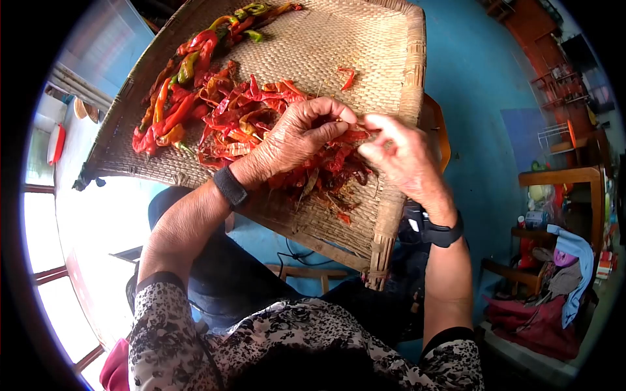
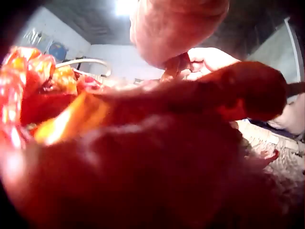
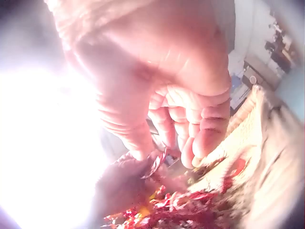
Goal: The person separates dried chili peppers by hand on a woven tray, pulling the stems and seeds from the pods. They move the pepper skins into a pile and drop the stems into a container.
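Red, orange and a few green peppers (image 1: 176, 114), many wrinkled and dry, lie heaped on a woven tray (image 1: 326, 45). Over the heap, the left hand (image 1: 300, 133) pinches a dried red pepper (image 1: 358, 132) between thumb and index finger. Just to its right, the right hand (image 1: 407, 156) has its thumb and fingers bent loosely and apart. The right wrist view shows a gap between the thumb and fingers of the right hand (image 3: 176, 62), above red pieces (image 3: 190, 202). A blurred red pepper (image 2: 143, 162) fills much of the left wrist view, below the left hand (image 2: 176, 28).
The tray's thick rim (image 1: 412, 65) runs along its right side. One small red pepper (image 1: 347, 79) lies apart near the upper right. An orange-edged stool (image 1: 440, 133) shows beyond the rim, and a wooden chair (image 1: 561, 177) with cloths stands at the right.
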`<state>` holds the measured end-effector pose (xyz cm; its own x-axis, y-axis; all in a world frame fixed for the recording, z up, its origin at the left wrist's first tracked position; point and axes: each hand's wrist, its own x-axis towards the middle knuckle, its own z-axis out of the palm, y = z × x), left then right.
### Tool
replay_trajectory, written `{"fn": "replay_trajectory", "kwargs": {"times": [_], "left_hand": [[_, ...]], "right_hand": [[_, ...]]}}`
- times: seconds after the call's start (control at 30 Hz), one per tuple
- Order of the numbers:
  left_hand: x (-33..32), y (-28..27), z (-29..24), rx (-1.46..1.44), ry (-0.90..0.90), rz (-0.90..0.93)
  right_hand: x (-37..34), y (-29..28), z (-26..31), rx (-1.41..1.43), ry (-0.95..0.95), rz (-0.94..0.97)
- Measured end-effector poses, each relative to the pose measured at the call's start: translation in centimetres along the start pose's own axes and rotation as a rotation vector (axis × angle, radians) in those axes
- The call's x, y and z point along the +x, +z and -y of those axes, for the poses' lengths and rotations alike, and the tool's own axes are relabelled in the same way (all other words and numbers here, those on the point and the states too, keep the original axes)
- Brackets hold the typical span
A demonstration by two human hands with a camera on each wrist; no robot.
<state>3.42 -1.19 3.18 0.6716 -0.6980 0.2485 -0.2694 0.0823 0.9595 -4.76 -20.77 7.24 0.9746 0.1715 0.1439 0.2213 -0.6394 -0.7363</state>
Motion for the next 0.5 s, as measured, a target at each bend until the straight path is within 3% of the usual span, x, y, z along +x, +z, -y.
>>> {"fn": "replay_trajectory", "kwargs": {"times": [0.03, 0.1, 0.23, 0.37, 0.5], "left_hand": [[0.1, 0.1, 0.1, -0.211, -0.068, 0.0], [0.2, -0.2, 0.8, -0.177, 0.003, 0.007], [0.0, -0.9, 0.0, -0.245, -0.054, 0.024], [0.0, -1.9, 0.4, -0.355, -0.163, -0.145], [0.3, -3.2, 1.2, -0.184, -0.166, -0.169]], "right_hand": [[0.3, 0.2, 0.8, -0.002, 0.016, 0.082], [0.7, 1.2, 0.2, 0.017, -0.009, 0.104], [1.2, 1.7, -0.5, -0.134, -0.058, 0.07], [0.6, 0.7, -0.4, -0.185, -0.015, 0.065], [-0.4, -1.1, -2.9, -0.198, -0.066, -0.247]]}}
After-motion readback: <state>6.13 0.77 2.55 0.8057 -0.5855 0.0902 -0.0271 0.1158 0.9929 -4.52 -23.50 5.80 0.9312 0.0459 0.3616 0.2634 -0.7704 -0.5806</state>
